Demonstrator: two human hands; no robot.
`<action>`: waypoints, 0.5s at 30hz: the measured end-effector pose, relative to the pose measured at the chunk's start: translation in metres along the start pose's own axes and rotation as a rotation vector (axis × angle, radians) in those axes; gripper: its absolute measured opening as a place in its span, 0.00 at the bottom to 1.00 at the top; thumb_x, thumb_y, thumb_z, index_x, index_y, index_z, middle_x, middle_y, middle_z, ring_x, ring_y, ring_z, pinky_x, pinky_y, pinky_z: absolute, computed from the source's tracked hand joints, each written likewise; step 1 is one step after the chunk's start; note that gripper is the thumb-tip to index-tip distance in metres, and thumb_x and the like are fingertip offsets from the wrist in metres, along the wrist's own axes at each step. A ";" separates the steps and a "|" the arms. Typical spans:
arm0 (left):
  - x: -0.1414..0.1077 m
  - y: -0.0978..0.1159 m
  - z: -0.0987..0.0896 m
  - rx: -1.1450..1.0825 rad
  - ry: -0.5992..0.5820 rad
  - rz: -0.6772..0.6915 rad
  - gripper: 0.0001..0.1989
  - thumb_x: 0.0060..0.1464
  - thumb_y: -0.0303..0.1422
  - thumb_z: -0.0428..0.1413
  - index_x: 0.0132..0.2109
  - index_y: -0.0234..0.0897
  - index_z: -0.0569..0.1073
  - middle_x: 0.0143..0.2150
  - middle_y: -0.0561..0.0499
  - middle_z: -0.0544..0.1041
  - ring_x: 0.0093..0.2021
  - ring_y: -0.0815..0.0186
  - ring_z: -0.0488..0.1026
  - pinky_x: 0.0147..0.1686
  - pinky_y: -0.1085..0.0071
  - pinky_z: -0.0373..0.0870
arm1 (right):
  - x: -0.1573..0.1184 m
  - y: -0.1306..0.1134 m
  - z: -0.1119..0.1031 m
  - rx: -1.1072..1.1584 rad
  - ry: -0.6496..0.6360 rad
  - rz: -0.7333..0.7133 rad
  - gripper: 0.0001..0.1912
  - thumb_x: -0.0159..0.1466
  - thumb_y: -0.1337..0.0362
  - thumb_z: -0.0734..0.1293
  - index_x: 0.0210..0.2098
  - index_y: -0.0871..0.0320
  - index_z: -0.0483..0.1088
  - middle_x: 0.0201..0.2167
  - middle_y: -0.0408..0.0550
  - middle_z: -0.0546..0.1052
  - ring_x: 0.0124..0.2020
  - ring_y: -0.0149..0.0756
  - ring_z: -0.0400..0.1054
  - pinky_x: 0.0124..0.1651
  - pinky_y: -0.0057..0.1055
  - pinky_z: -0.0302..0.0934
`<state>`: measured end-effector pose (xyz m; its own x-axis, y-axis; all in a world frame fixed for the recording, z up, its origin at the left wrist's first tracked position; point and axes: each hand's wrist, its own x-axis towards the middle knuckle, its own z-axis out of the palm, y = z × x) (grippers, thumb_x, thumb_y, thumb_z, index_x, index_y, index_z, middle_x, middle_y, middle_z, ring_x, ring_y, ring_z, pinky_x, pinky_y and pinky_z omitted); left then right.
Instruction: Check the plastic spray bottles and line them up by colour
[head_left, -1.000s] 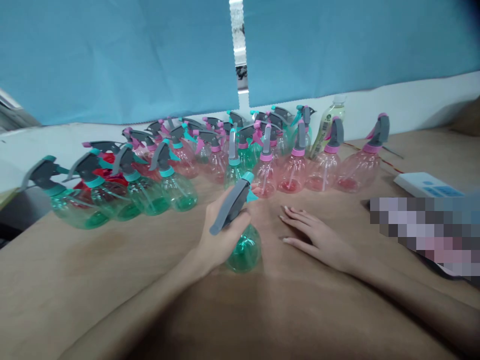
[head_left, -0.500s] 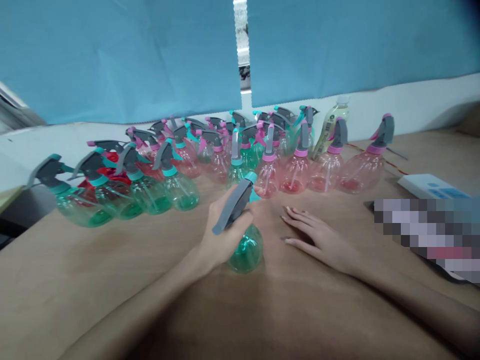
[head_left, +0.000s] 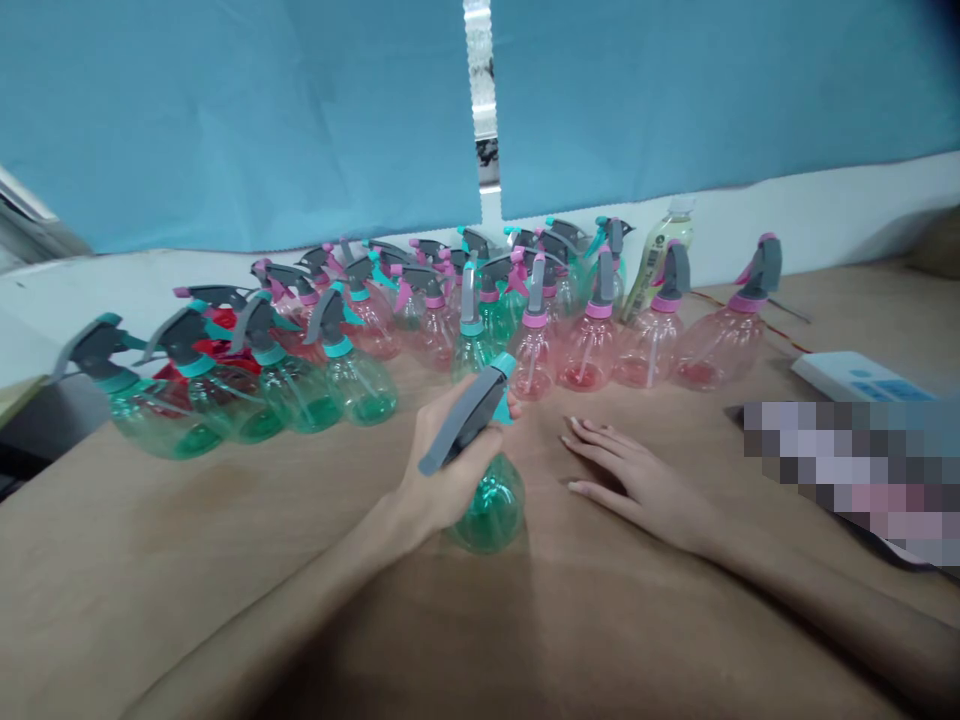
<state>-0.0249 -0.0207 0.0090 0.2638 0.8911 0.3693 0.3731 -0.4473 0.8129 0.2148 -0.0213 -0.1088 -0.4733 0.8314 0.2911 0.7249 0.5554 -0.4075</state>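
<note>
My left hand [head_left: 446,475] is wrapped round the neck of a green spray bottle [head_left: 491,510] with a grey and teal spray head, near the middle of the table. The bottle leans a little, its head pointing away and to the right. To the right of it, my right hand [head_left: 637,480] lies on the table with fingers spread and nothing in them. Just beyond my hands stand another green spray bottle [head_left: 471,345] and a pink spray bottle [head_left: 534,355].
Green spray bottles [head_left: 367,385] line the left side of the wooden table [head_left: 187,560], pink ones [head_left: 589,355] the right, with several more behind. A labelled drink bottle [head_left: 656,255], a white box [head_left: 859,378] and a blurred-out object [head_left: 855,480] are at the right.
The view has shifted very slightly. Both hands keep the same pose, my left hand still round the green spray bottle and my right hand still flat.
</note>
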 end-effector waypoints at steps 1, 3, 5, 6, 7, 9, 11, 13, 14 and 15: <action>0.000 0.000 0.000 -0.017 -0.011 -0.006 0.03 0.48 0.29 0.51 0.32 0.39 0.68 0.26 0.53 0.69 0.30 0.64 0.68 0.33 0.67 0.67 | 0.000 0.000 0.000 -0.003 0.000 0.000 0.29 0.65 0.48 0.59 0.63 0.52 0.57 0.64 0.48 0.58 0.65 0.46 0.50 0.65 0.51 0.47; 0.000 0.001 0.000 -0.040 -0.023 -0.012 0.03 0.48 0.29 0.51 0.32 0.39 0.68 0.28 0.53 0.69 0.32 0.63 0.69 0.35 0.66 0.68 | 0.000 0.001 0.001 -0.011 -0.002 0.001 0.29 0.65 0.48 0.59 0.63 0.52 0.57 0.64 0.48 0.58 0.65 0.45 0.49 0.65 0.51 0.47; 0.000 0.001 0.000 -0.059 -0.031 -0.015 0.03 0.49 0.28 0.50 0.32 0.39 0.68 0.29 0.53 0.69 0.33 0.64 0.69 0.37 0.66 0.68 | 0.000 0.001 0.001 -0.020 -0.008 0.001 0.30 0.65 0.49 0.59 0.62 0.53 0.57 0.65 0.49 0.57 0.65 0.45 0.49 0.65 0.50 0.47; 0.000 0.001 0.000 -0.065 -0.034 -0.014 0.03 0.49 0.28 0.50 0.32 0.39 0.68 0.29 0.53 0.69 0.32 0.65 0.68 0.38 0.66 0.68 | 0.000 0.001 0.001 -0.025 -0.012 -0.001 0.30 0.65 0.49 0.58 0.62 0.54 0.57 0.65 0.49 0.57 0.65 0.44 0.49 0.65 0.50 0.46; 0.000 0.000 0.000 -0.068 -0.037 -0.013 0.03 0.49 0.27 0.50 0.32 0.39 0.68 0.29 0.53 0.69 0.32 0.66 0.68 0.38 0.66 0.68 | 0.000 0.001 0.001 -0.028 -0.014 -0.002 0.30 0.65 0.49 0.58 0.62 0.54 0.57 0.65 0.49 0.57 0.65 0.44 0.49 0.65 0.50 0.46; -0.001 0.000 0.000 -0.067 -0.032 -0.014 0.04 0.49 0.27 0.50 0.33 0.39 0.69 0.29 0.54 0.69 0.29 0.67 0.66 0.37 0.67 0.68 | 0.000 0.001 0.000 -0.029 -0.015 -0.006 0.29 0.65 0.49 0.58 0.62 0.54 0.57 0.65 0.49 0.57 0.65 0.44 0.49 0.65 0.50 0.46; -0.002 -0.001 0.000 -0.067 -0.024 -0.032 0.04 0.49 0.28 0.51 0.34 0.39 0.69 0.27 0.55 0.68 0.27 0.68 0.65 0.35 0.67 0.68 | 0.001 0.001 0.000 -0.026 -0.017 -0.009 0.29 0.65 0.49 0.58 0.62 0.54 0.57 0.65 0.49 0.57 0.65 0.44 0.49 0.65 0.50 0.47; -0.003 -0.001 0.001 -0.059 -0.005 -0.058 0.03 0.49 0.28 0.51 0.33 0.39 0.68 0.24 0.56 0.67 0.25 0.68 0.65 0.33 0.68 0.68 | 0.001 0.000 0.000 -0.030 -0.024 -0.007 0.30 0.65 0.48 0.58 0.63 0.54 0.57 0.65 0.49 0.56 0.66 0.44 0.49 0.65 0.50 0.46; -0.004 -0.001 0.001 -0.048 0.013 -0.065 0.02 0.48 0.28 0.51 0.32 0.39 0.68 0.24 0.56 0.67 0.26 0.67 0.66 0.32 0.68 0.68 | 0.001 0.000 0.000 -0.035 -0.028 -0.004 0.30 0.65 0.48 0.58 0.63 0.54 0.57 0.65 0.49 0.56 0.66 0.43 0.48 0.65 0.50 0.46; -0.004 -0.001 0.002 -0.031 0.031 -0.068 0.02 0.48 0.28 0.52 0.32 0.39 0.68 0.24 0.55 0.68 0.27 0.67 0.67 0.31 0.68 0.68 | 0.001 0.000 -0.001 -0.041 -0.032 0.000 0.30 0.65 0.48 0.57 0.63 0.55 0.57 0.65 0.49 0.57 0.66 0.43 0.48 0.65 0.50 0.46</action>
<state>-0.0248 -0.0242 0.0055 0.2107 0.9217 0.3257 0.3616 -0.3831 0.8500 0.2145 -0.0205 -0.1078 -0.4889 0.8318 0.2627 0.7443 0.5548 -0.3717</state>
